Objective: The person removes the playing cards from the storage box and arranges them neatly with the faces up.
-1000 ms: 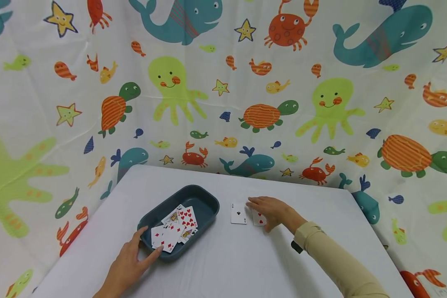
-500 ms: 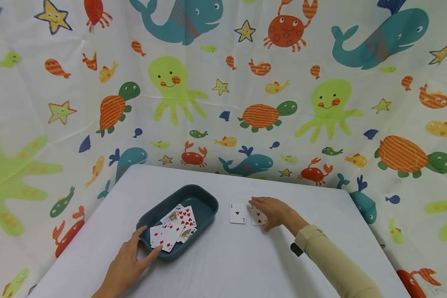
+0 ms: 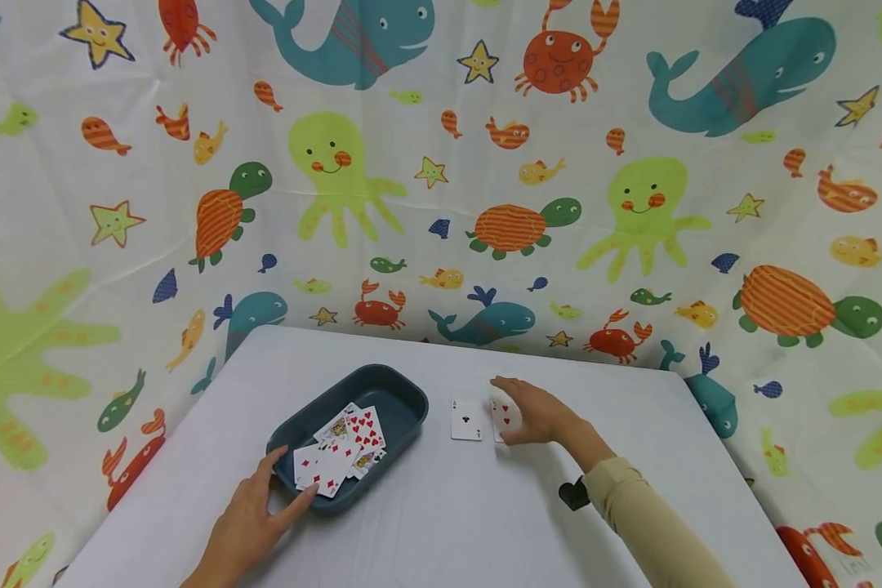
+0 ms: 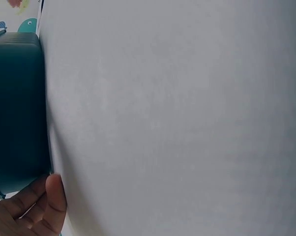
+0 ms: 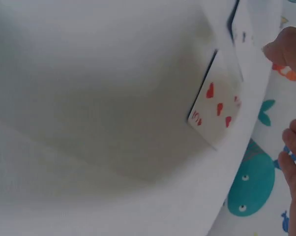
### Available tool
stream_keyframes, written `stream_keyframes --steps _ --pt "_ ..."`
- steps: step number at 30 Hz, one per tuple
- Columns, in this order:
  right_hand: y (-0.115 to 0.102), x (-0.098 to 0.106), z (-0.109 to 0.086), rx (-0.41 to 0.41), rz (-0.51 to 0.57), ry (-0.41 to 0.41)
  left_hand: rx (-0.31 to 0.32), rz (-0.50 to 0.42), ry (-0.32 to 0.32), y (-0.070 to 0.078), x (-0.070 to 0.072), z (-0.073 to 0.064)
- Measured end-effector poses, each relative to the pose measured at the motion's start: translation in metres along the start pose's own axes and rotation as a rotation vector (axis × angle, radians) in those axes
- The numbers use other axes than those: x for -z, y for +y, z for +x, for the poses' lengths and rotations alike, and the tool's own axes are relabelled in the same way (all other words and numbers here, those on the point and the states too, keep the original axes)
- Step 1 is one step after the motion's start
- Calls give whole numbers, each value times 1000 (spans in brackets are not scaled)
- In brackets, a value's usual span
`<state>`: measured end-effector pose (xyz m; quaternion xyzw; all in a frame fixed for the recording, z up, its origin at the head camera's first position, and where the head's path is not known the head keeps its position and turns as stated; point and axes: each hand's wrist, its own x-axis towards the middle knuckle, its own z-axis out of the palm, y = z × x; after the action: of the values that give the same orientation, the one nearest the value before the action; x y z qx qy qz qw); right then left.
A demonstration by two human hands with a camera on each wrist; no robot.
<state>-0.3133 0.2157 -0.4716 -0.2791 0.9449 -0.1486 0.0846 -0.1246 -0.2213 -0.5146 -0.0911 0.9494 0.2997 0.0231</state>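
A dark blue-green tray (image 3: 404, 390) stands left of centre on the table, with several face-up playing cards (image 3: 336, 457) heaped inside. My left hand (image 3: 244, 516) holds the tray's near-left end, thumb at the near rim and fingers at the left rim; the left wrist view shows fingers (image 4: 54, 196) against its end wall. My right hand (image 3: 542, 415) hovers over a hearts card (image 3: 498, 418), thumb and fingers apart. In the right wrist view that hearts card (image 5: 214, 105) lies flat on the table, its fingers beyond it at the right edge. A club card (image 3: 466, 421) lies just left of it.
A white cloth covers the table (image 3: 426, 531). Behind it and along both sides hangs a curtain (image 3: 382, 171) printed with sea animals. A small black device (image 3: 574, 494) sits under my right wrist at the beige sleeve (image 3: 647, 514).
My right hand has lifted a little off the hearts card, fingers and thumb wider apart, so more of the card's left side shows. The left hand and tray stay in place.
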Motion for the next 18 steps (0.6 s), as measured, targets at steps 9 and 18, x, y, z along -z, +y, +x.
stream_keyframes --steps 9,18 --pt "-20 -18 -6 58 311 287 -4 0 3 -1 2 -1" --pt "-54 -37 3 94 512 490 -10 -10 -2 -2 2 -1"
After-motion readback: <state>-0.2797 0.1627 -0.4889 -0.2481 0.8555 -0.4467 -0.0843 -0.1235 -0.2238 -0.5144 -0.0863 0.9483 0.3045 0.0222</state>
